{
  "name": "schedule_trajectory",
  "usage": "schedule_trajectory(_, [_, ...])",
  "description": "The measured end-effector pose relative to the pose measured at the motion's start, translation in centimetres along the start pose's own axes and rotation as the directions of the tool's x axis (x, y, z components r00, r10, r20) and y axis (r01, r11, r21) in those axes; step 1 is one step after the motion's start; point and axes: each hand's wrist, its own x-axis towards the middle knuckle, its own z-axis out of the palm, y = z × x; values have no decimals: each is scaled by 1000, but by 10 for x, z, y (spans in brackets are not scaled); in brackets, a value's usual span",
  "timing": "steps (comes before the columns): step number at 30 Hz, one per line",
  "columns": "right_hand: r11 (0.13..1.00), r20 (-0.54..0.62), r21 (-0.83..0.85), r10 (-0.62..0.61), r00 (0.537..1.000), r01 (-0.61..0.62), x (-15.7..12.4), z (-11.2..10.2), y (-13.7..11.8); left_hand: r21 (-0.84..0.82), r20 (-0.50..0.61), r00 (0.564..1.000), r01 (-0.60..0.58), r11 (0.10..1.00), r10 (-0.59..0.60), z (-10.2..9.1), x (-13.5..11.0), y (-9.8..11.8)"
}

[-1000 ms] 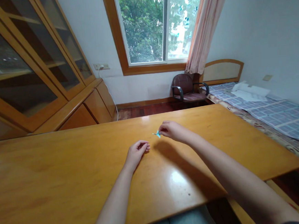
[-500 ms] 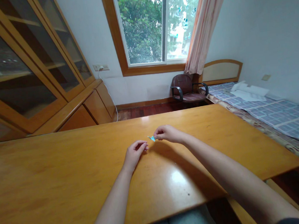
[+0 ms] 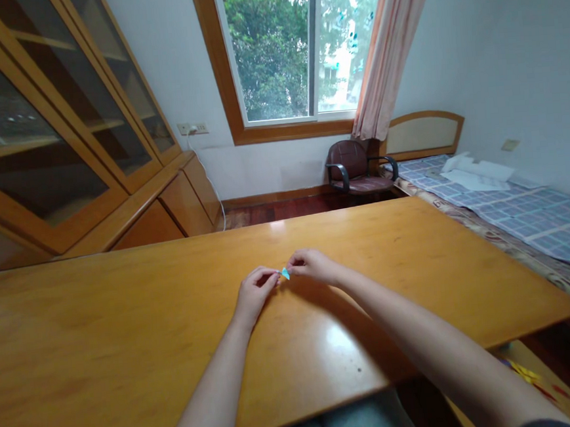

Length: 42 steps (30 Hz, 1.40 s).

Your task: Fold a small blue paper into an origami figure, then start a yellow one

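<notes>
A small light-blue folded piece point(image 3: 285, 274), which looks like a paper crane, is held just above the wooden table point(image 3: 126, 331). Its right end is pinched between the thumb and fingertips of my right hand point(image 3: 311, 265). On the other side, my left hand point(image 3: 256, 294) has its thumb and forefinger pinched together at the piece's thin pointed left end. The fingertips hide both ends of the piece, so its full shape is not visible.
Yellow and red items point(image 3: 527, 373) lie on a drawer or shelf under the table's right corner. Past the far edge are a chair point(image 3: 353, 168) and a cabinet point(image 3: 136, 205). A bed point(image 3: 513, 222) stands to the right.
My right hand has moved left and slightly nearer with the blue piece, bringing its thin end to my left fingertips. The yellow and red items under the table have come into view.
</notes>
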Motion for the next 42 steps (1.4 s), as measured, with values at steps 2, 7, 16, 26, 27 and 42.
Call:
schedule_trajectory(2, [1000, -5, 30, 8, 1000, -8, -1, 1, 1, 4, 1, 1000, -6, 1000, 6, 0, 0, 1])
schedule_trajectory(7, [999, -13, 33, 6, 1000, -5, -3, 3, 3, 18, 7, 1000, -7, 1000, 7, 0, 0, 1])
schedule_trajectory(16, [943, -76, -221, -271, 960, 249, -10, 12, 3, 32, 2, 1000, 19, 999, -19, 0, 1, -4])
schedule_trajectory(26, [933, -101, -252, -289, 952, 257, -13, 17, 8, 55, 36, 999, -16, 998, 14, 0, 2, 5])
schedule_trajectory(27, [936, -102, -236, -290, 951, 260, -14, 18, 9, 62, 42, 999, -20, 998, 17, 0, 2, 5])
schedule_trajectory(42, [981, -263, 11, -183, 947, 193, -22, 27, 25, 124, -17, 998, -55, 991, 58, -2, 1, -3])
